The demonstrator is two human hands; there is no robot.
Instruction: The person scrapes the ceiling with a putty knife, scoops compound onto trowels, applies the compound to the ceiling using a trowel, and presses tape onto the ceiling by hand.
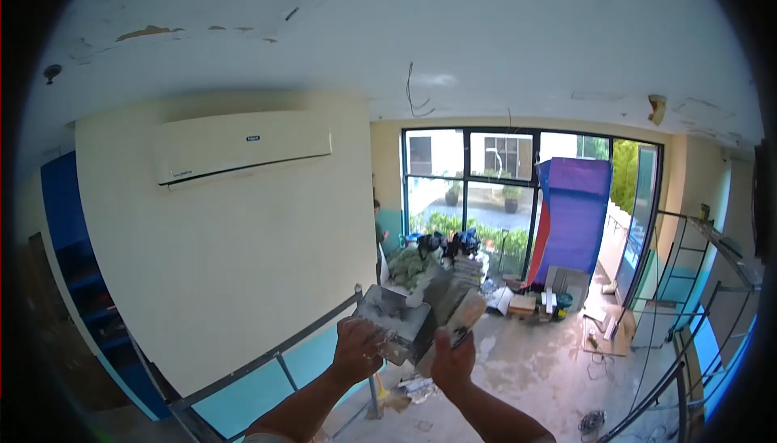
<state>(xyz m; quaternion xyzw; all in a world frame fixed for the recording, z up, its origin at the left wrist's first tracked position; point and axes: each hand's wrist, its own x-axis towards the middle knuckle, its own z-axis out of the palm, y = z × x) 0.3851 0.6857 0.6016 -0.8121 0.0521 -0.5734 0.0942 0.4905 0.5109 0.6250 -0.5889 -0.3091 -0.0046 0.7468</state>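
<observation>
At the far left stands a tall blue shelf unit (pixel 66 200), and beside it a broad cream-painted wall (pixel 259 257) carries a long white air conditioner (pixel 243 147). A grey metal rail (pixel 267 348) slants up across the wall's lower part toward the person's left hand (pixel 358 346), whose fingers are clenched on the near side of a grey metal pan-like holder (pixel 394 313) smeared with white paste. Held up in front of the body at lower centre, it meets or overlaps a wide grey-bladed tool with a pale handle (pixel 465 313); whether the two touch is hard to tell. The right hand (pixel 453 359) grips this tool from below, thumb upward. Beyond them, a heap of greenish cloth (pixel 411 265) lies before a large black-framed window (pixel 499 155). Farther right, a tall purple panel (pixel 576 216) leans there, and dark metal scaffolding (pixel 715 236) stands at the right edge.
</observation>
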